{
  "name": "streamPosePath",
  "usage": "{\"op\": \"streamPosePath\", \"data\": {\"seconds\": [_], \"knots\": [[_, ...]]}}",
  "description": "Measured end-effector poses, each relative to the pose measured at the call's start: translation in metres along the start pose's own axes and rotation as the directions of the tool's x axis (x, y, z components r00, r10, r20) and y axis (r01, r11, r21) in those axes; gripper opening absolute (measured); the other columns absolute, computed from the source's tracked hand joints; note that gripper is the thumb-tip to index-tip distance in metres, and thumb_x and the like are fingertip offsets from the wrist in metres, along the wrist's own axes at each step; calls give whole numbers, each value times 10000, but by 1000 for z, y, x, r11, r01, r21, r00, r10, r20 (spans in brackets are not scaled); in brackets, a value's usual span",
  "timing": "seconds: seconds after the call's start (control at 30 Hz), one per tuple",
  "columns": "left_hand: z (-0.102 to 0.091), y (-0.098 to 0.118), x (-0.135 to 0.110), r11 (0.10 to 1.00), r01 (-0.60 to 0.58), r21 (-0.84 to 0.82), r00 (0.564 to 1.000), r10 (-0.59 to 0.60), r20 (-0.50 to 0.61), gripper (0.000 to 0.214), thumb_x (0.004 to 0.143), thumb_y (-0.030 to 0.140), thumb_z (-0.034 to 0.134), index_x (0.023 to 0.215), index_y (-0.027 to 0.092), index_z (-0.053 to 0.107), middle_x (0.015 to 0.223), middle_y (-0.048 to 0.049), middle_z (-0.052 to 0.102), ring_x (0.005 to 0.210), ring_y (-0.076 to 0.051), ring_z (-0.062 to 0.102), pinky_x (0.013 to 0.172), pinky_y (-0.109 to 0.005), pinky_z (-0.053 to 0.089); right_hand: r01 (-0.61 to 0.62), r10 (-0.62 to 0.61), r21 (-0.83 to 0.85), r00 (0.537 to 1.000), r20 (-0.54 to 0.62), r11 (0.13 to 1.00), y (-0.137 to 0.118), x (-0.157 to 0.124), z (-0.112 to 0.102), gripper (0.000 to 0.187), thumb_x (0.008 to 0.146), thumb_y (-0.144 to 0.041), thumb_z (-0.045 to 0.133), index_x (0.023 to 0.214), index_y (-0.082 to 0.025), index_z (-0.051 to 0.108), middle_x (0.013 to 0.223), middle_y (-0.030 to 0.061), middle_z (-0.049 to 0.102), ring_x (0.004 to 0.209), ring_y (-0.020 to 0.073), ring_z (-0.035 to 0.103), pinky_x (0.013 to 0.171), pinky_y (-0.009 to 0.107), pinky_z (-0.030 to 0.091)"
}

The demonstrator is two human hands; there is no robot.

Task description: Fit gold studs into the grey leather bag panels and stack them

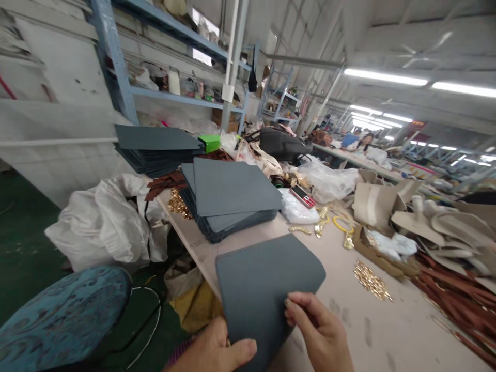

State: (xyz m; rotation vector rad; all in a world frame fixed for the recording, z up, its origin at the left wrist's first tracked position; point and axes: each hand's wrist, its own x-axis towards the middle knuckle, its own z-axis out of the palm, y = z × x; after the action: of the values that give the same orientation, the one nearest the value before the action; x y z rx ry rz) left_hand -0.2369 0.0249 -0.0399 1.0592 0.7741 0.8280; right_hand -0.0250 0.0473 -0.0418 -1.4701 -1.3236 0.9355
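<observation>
Handling step: a grey sheet (263,289) is held over the bench (387,330) edge. Left hand (215,351) clamps its 7 o'clock corner under the thumb. Right hand (320,330) pinches the 4 o'clock edge, perhaps with a small fitting. The stack (228,199) lies at 11 o'clock. Shifting the sheet calls for both grips.

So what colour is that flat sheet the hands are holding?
Dark grey, plain with no pattern; the head view shows the sheet clearly.

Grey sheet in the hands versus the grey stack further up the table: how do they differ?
The grey sheet is a single piece; the grey stack is many layers, fanned unevenly. The grey sheet is held by the left hand and right hand at the near edge of the table; the grey stack lies flat farther back, untouched. Both are the same matte dark grey, with similar outlines.
</observation>
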Motion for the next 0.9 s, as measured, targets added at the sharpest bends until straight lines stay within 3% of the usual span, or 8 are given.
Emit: {"op": "streamPosePath", "data": {"seconds": [0.1, 0.2, 0.27, 0.37, 0.53, 0.73, 0.9], "knots": [[6, -14, -1, 977, 200, 68, 977, -194, -89, 438, 743, 408, 703, 1088, 142, 658, 938, -63, 722, 899, -277, 658, 769, -340, 542, -163, 158, 24, 977, 141, 986, 5, 2, -4, 456, 705, -596, 731, 807, -153, 698, 651, 33, 652, 607, 166, 608, 573, 267, 530], [4, -23, 6, 986, 162, 33, 985, -159, -71, 503, 760, 442, 707, 1141, 125, 622, 1052, -92, 710, 967, -279, 653, 839, -351, 530, -287, 266, 87, 944, 195, 954, 14, 4, -6, 488, 646, -605, 770, 762, -140, 674, 610, 15, 634, 555, 136, 576, 551, 253, 507], [2, -24, 13, 988, 115, -99, 993, -118, -27, 574, 785, 480, 700, 1219, 126, 580, 1151, -116, 684, 1053, -283, 631, 916, -366, 502, -295, 268, 136, 945, 188, 946, 18, 5, -8, 456, 665, -575, 768, 769, -144, 664, 619, 5, 632, 564, 125, 574, 567, 245, 501], [3, -24, 23, 951, 204, -231, 972, -225, -65, 660, 754, 513, 730, 1236, 95, 561, 1110, -149, 698, 1004, -284, 649, 863, -364, 518, -287, 257, 118, 941, 218, 951, 16, 6, -8, 382, 706, -513, 748, 771, -144, 672, 619, -1, 621, 577, 120, 570, 567, 233, 486], [12, -26, 28, 899, 322, -297, 917, -374, -139, 699, 688, 544, 773, 1203, 106, 593, 920, -100, 736, 791, -219, 668, 705, -296, 532, -334, 313, 11, 893, 322, 942, 13, 3, -6, 284, 698, -416, 721, 732, -137, 678, 581, -24, 566, 544, 101, 518, 504, 204, 425], [14, -32, 26, 870, 334, -362, 895, -413, -168, 552, 742, 514, 749, 1129, 138, 636, 779, -35, 719, 601, -132, 609, 560, -210, 494, -389, 362, -14, 842, 400, 921, 11, 1, -7, 210, 705, -344, 692, 734, -139, 664, 582, -33, 561, 533, 86, 493, 508, 193, 405], [24, -37, 25, 891, 313, -328, 901, -388, -195, 472, 779, 511, 711, 1078, 153, 642, 756, -20, 705, 672, -163, 650, 652, -258, 541, -361, 349, -58, 831, 433, 931, 12, -4, -13, 177, 691, -335, 685, 699, -161, 654, 569, -31, 566, 520, 99, 503, 497, 200, 418]]}}
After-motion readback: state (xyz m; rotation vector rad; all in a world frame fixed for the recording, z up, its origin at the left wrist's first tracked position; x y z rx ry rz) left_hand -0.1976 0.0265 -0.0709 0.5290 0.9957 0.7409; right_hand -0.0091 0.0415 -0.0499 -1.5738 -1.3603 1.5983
